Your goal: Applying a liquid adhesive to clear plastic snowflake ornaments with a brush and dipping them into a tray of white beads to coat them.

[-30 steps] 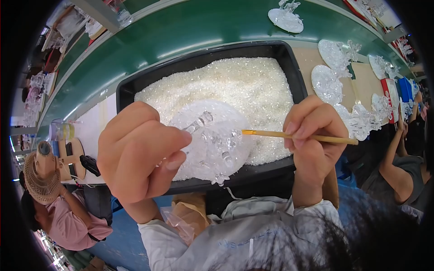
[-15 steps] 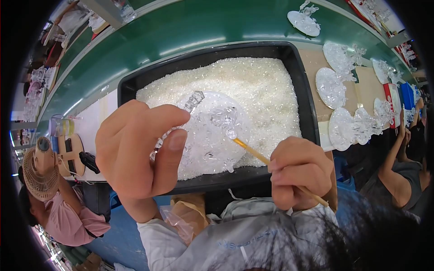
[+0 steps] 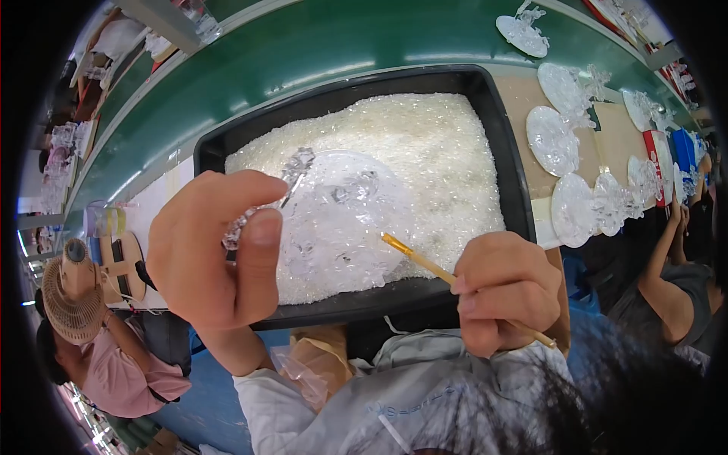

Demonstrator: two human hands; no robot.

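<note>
My left hand [image 3: 216, 246] is closed, thumb and forefinger pinching a clear faceted ornament [image 3: 299, 161] whose parts stick out on both sides of the fingers. Beside it is a round, clear disc [image 3: 345, 227] with glassy bits on its face, over the white granules; I cannot tell whether the disc is joined to the ornament. My right hand [image 3: 506, 292] is wrapped round a thin paintbrush [image 3: 425, 263] with a gold-coloured ferrule. Its tip points left, over the disc's right part, and whether it touches is unclear.
A black tray [image 3: 513, 167] full of sparkling white granules [image 3: 447, 167] lies before me. Several clear disc ornaments [image 3: 552, 140] stand on cardboard at the right, one more [image 3: 523, 34] on the green surface [image 3: 303, 49]. A handheld fan [image 3: 72, 280] and other people are off to the sides.
My left hand has shifted left, and the clear ornament and disc have turned. The brush tip has come away from the shiny lump it was at on the disc. My right hand has barely moved.
</note>
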